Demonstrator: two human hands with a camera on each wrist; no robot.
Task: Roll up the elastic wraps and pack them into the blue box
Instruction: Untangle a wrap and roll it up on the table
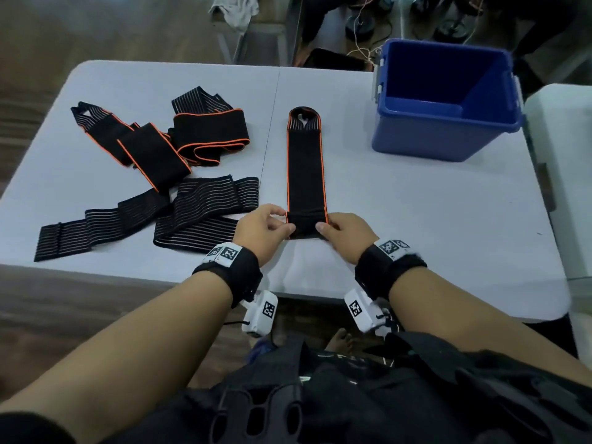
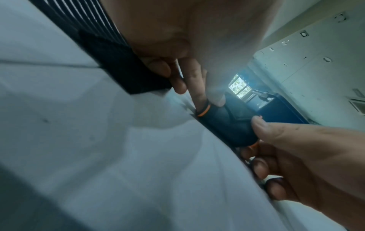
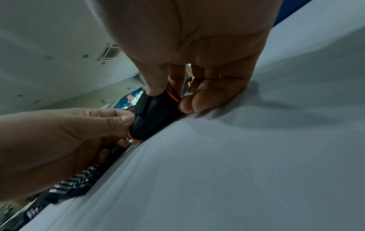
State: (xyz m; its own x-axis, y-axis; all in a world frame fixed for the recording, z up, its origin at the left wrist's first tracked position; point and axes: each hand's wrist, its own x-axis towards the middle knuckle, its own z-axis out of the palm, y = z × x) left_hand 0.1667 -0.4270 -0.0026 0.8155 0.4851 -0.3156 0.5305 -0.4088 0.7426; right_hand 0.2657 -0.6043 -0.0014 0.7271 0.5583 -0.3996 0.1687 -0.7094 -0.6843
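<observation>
A black elastic wrap with orange edges [image 1: 306,168] lies straight on the table, running away from me, its near end curled into a small roll [image 1: 306,226]. My left hand [image 1: 264,226] pinches the roll's left end and my right hand [image 1: 344,233] pinches its right end. The left wrist view shows the roll [image 2: 227,125] held between both thumbs and fingers. In the right wrist view the roll [image 3: 156,115] rests on the table under my thumb. The blue box [image 1: 445,100] stands open at the far right, its inside showing no wraps.
Several loose wraps, some orange-edged [image 1: 166,139], some striped black and white [image 1: 153,216], lie in a heap on the left half of the grey folding table [image 1: 416,219]. A white object [image 1: 560,155] stands off the table's right edge. Chairs and cables crowd the floor beyond.
</observation>
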